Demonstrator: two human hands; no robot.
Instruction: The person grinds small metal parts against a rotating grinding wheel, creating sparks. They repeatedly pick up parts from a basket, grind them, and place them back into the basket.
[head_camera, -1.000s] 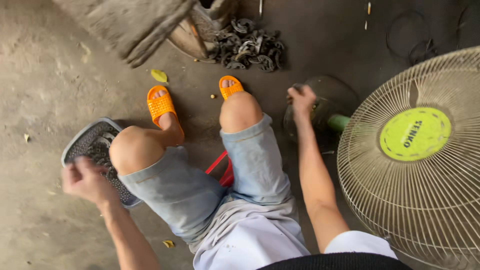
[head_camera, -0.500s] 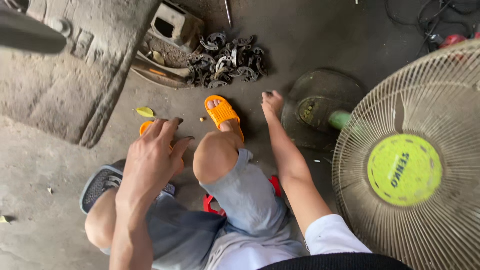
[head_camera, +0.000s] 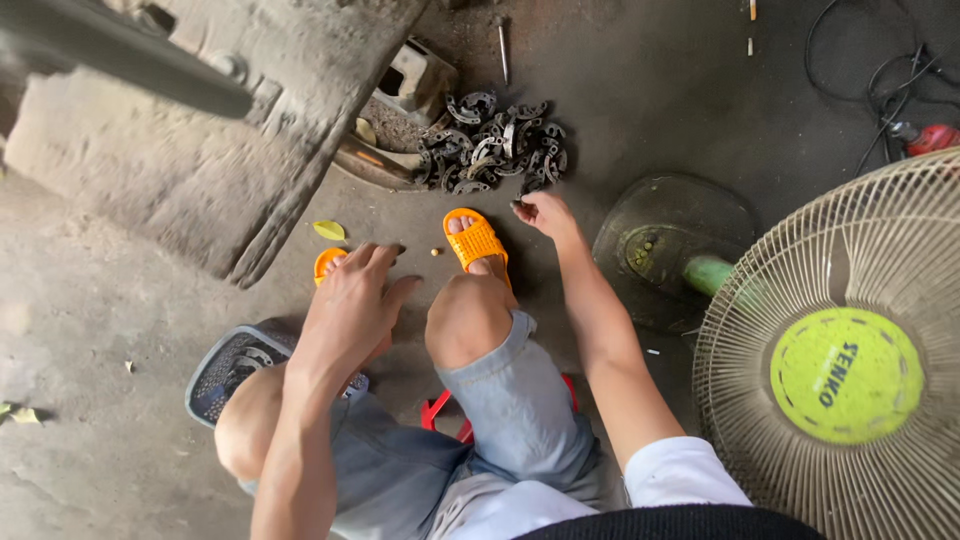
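Left hand (head_camera: 352, 300): centre-left of frame, palm down, fingers loosely spread and pointing to the upper right, nothing gripped. Left forearm: runs up from the bottom edge, bare.

Right hand (head_camera: 541, 212): upper centre, arm stretched forward, fingertips (head_camera: 520, 206) pinched together and pointing left; whether they hold anything cannot be told. Right forearm: bare, slants from the lower right; white short sleeve at the shoulder.
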